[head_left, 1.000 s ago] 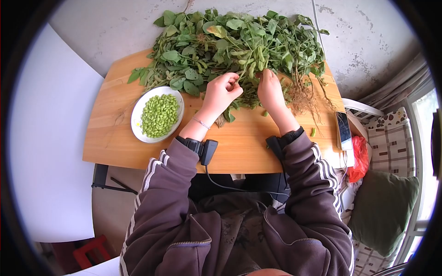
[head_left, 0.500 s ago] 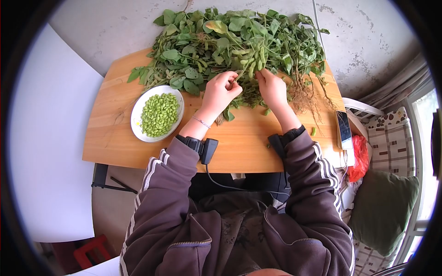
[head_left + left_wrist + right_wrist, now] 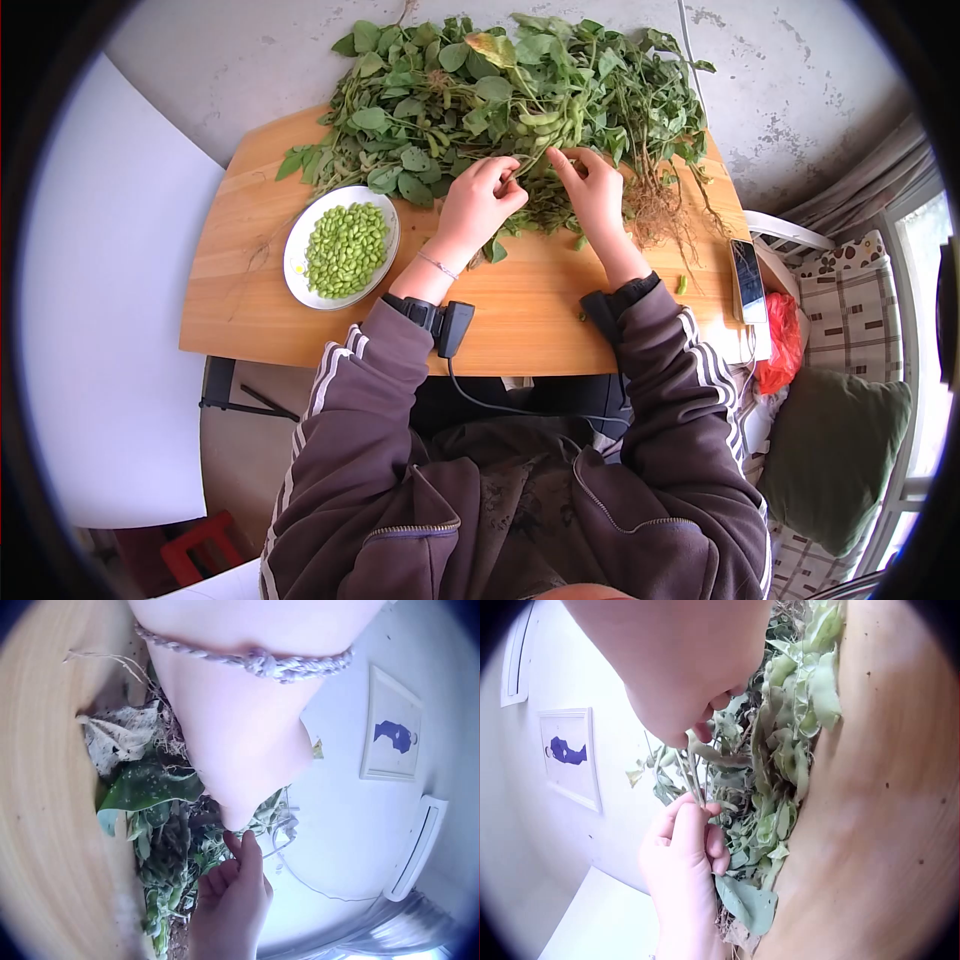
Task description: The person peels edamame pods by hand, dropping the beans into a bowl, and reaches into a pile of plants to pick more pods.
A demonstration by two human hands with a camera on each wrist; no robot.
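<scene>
My left hand (image 3: 482,197) pinches the stems (image 3: 694,776) of a leafy soybean plant at the front of a green heap, its fingers curled around them. Just to its right, my right hand (image 3: 597,195) has thumb and forefinger together at the same stems. A green pod (image 3: 724,756) sticks out from those fingertips in the right wrist view. Beyond the hands, a cluster of soybean pods (image 3: 545,122) hangs among leaves. Loose pods (image 3: 784,754), some split, lie under the hands on the wooden table (image 3: 520,310).
A white bowl (image 3: 292,262) of shelled green beans (image 3: 346,250) stands left of my left hand. The plant heap (image 3: 400,110) spans the table's back, with roots (image 3: 662,212) at its right. A phone (image 3: 746,282) lies at the right edge; a loose pod (image 3: 682,284) is near it.
My right hand has shifted slightly left, closer to my left hand. The plant's yellowish leaf and pods have swung up and right. My left hand stays almost still.
</scene>
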